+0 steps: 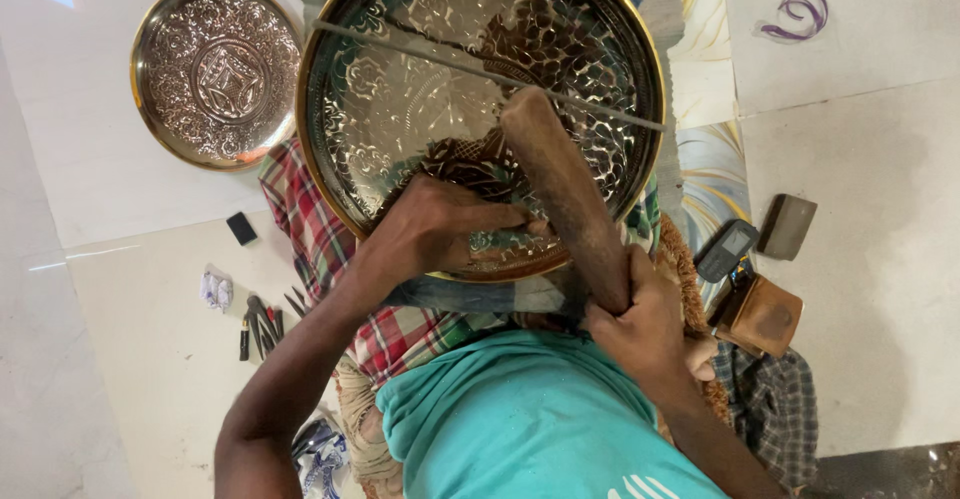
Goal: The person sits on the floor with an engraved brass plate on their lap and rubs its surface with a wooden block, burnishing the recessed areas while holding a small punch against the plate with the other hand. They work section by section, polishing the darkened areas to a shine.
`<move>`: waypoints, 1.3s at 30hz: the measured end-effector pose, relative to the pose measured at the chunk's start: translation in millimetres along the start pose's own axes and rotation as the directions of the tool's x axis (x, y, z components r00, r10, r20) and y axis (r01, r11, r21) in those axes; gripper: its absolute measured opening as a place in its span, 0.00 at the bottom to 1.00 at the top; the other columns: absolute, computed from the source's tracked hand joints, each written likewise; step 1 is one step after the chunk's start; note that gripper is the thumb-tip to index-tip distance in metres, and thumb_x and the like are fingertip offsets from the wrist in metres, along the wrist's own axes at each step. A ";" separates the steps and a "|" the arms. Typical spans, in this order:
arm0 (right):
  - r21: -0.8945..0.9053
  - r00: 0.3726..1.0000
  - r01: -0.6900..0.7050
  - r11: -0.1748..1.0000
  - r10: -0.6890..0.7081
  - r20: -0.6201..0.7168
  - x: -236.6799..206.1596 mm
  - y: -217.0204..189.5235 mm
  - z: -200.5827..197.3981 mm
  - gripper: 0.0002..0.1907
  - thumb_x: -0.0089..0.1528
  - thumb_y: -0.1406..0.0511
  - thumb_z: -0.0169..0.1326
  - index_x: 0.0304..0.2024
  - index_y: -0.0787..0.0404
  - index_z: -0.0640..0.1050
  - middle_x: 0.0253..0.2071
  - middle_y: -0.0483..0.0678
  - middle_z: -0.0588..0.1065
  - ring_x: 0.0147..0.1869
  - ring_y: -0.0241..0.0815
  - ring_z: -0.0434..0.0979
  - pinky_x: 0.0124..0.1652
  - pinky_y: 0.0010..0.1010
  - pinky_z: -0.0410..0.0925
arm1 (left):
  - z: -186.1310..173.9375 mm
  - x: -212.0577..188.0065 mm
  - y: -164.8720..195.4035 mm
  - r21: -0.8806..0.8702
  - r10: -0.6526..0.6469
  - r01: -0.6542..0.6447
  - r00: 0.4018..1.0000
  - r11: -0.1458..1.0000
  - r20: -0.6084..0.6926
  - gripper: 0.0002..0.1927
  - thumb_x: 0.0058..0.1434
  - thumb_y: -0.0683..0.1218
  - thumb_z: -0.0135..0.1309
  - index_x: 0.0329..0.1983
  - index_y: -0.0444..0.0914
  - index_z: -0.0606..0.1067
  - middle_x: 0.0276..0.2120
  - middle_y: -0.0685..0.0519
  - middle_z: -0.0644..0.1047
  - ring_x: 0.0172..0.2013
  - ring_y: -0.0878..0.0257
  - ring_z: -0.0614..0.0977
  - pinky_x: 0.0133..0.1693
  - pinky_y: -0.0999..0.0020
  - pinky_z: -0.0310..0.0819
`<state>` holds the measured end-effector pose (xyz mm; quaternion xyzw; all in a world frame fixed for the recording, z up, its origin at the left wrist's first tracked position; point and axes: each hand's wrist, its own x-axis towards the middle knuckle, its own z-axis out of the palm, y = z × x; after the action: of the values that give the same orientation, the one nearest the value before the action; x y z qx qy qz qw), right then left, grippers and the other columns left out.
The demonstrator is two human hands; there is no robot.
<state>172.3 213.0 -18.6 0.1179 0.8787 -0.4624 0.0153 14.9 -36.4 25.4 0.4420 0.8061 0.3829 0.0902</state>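
A large round engraved metal plate [400, 109] with a gold rim rests on my lap over a checked cloth [310, 229]. My left hand [440, 231] lies on its near rim with the fingers curled shut over the edge; anything small between the fingers is hidden. My right hand [648, 324] grips the handle of a thick wooden mallet [560, 179], whose head hangs over the plate's middle. A thin metal rod [420, 54] lies across the plate from upper left to right.
A smaller engraved plate [215, 74] lies on the pale tiled floor at upper left. Pliers and small tools [258, 324] and a small black block [241, 228] lie at left. At right are a handset [727, 250], a brown pouch [765, 316] and a dark flat block [786, 227].
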 end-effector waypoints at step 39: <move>0.305 0.970 -0.160 0.939 0.206 -0.128 -55.3 -3.1 31.7 0.23 0.54 0.68 0.68 0.49 0.66 0.75 0.36 0.45 0.78 0.38 0.33 0.77 0.41 0.25 0.71 | 0.0 24.9 -23.8 -0.014 0.097 -0.098 0.939 0.995 0.331 0.34 0.48 0.34 0.56 0.60 0.47 0.78 0.15 0.45 0.75 0.15 0.56 0.74 0.19 0.58 0.65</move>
<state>222.7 174.8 -26.7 0.2365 0.7843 -0.5728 -0.0289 -15.2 -24.5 13.6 0.5394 0.7572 0.3062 0.2046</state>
